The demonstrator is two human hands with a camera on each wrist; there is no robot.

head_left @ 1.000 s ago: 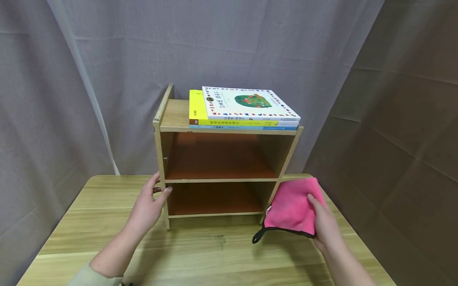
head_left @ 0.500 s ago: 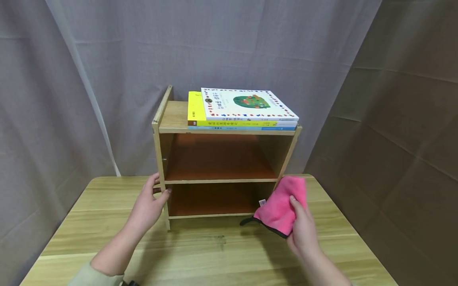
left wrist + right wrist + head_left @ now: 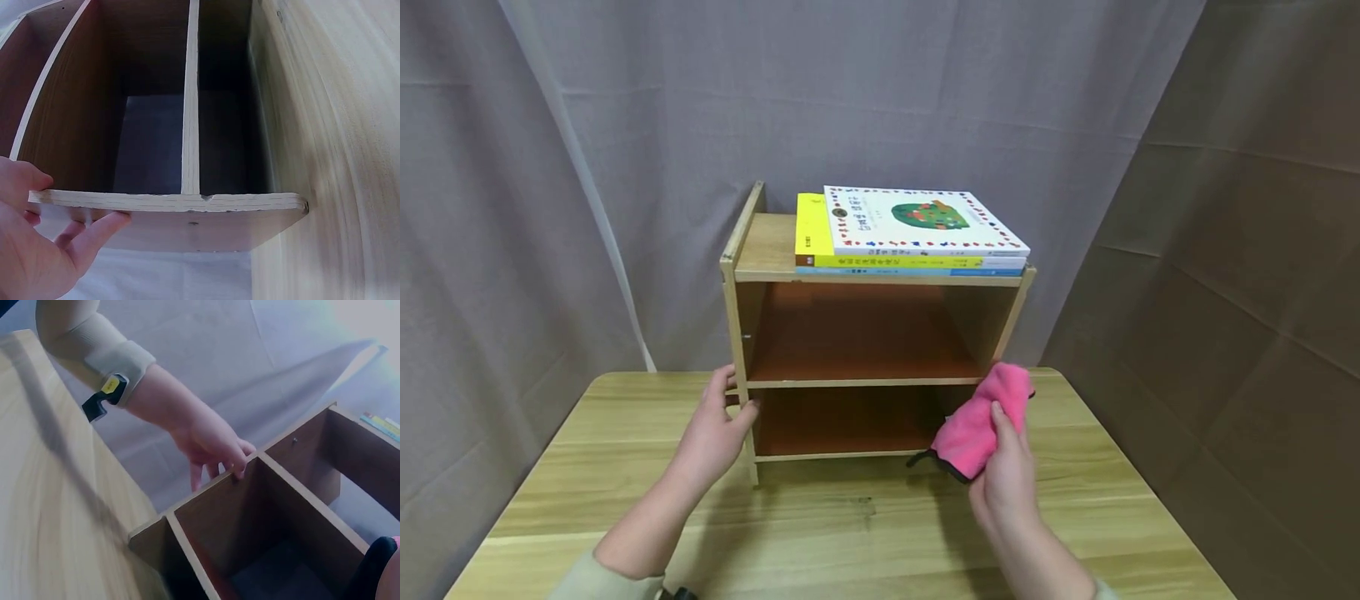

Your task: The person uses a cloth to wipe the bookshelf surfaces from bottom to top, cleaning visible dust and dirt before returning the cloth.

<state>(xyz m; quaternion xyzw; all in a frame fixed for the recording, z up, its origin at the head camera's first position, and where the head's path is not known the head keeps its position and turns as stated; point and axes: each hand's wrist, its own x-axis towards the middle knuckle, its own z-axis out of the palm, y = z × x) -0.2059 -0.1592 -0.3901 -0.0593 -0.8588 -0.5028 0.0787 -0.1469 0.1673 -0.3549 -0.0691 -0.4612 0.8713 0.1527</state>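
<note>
A small wooden bookshelf (image 3: 865, 384) with reddish-brown boards stands on the table. My left hand (image 3: 713, 429) grips its left side panel, thumb at the front edge and fingers along the outside. The left wrist view shows this side panel (image 3: 250, 203) pinched between thumb and fingers. In my right hand (image 3: 1009, 479) is a pink cloth (image 3: 973, 429) with black trim and a loop, bunched under the thumb. The cloth overlaps the shelf's lower right side in the head view. Only the cloth's dark trim (image 3: 375, 562) and a sliver of pink show in the right wrist view.
Several books, a white one (image 3: 917, 221) uppermost above a yellow one (image 3: 812, 227), lie stacked on the bookshelf's top. The wooden table (image 3: 835, 542) extends in front and to both sides. Grey curtains (image 3: 880, 92) hang behind, and a brownish curtain (image 3: 1240, 275) closes the right side.
My right hand has moved left with the pink cloth, closer to the shelf's right side, and the cloth looks more bunched. The left hand stays on the left panel.
</note>
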